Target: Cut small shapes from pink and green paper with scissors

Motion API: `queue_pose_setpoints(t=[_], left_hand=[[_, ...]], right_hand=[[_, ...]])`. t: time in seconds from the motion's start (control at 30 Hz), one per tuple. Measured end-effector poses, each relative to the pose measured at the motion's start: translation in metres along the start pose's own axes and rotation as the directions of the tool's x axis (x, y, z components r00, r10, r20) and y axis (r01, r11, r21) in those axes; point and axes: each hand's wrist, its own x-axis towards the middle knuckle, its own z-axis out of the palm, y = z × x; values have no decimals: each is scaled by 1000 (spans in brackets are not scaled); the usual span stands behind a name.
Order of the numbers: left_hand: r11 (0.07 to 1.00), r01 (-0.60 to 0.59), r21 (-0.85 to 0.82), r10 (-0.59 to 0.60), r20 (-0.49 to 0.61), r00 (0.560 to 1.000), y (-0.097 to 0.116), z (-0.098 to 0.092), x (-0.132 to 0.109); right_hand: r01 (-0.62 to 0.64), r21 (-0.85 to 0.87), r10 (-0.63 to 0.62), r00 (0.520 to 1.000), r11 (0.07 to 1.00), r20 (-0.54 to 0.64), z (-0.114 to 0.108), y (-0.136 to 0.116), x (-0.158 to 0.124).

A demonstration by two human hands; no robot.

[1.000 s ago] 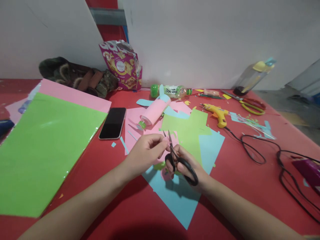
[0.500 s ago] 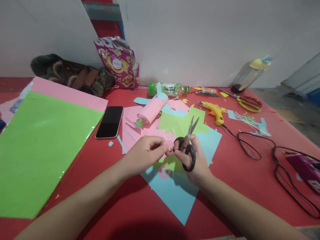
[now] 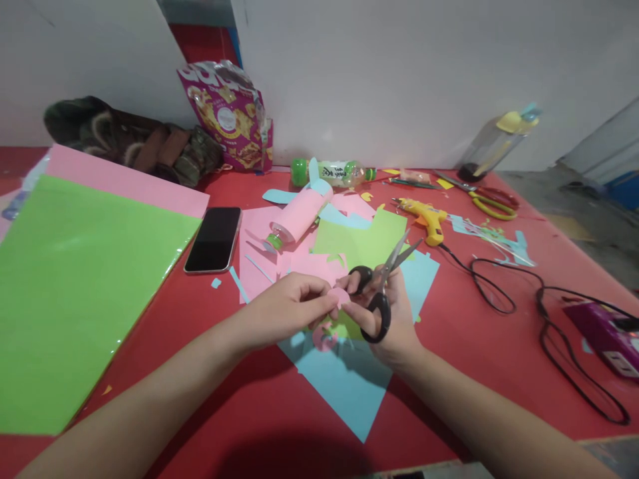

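My left hand (image 3: 289, 309) pinches a small pink paper disc (image 3: 339, 297) between thumb and fingers. On my right hand (image 3: 392, 319) sit black-handled scissors (image 3: 392, 266), the thumb and a finger through the loops and the blades parted, pointing up and away. The right fingertips come close to the disc's right edge; whether they touch it I cannot tell. Below the hands lies a pink paper scrap (image 3: 325, 338) on a blue sheet (image 3: 344, 386). Behind them rests a bottle wrapped in pink paper (image 3: 303, 213) with blue paper fins.
A phone (image 3: 213, 239) and green sheets in clear wrap (image 3: 94, 286) lie left. Right are a yellow glue gun (image 3: 424, 218), its black cord, a purple power strip (image 3: 606, 336) and larger scissors (image 3: 492, 201). A snack bag (image 3: 227, 120) and green-capped bottle (image 3: 332, 173) stand or lie by the wall.
The scissor blades have opened wider and tipped to the right. The pink disc now shows more of its face between my hands. The whole view has shifted slightly.
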Motion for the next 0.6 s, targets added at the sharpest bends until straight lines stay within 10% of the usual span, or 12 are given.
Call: queue_pose_setpoints(t=[0.6], left_hand=[[1000, 8, -16, -7, 30, 1000, -2, -3, -1]], right_hand=[[-3, -4, 3, 1000, 1000, 15, 0, 1, 0]])
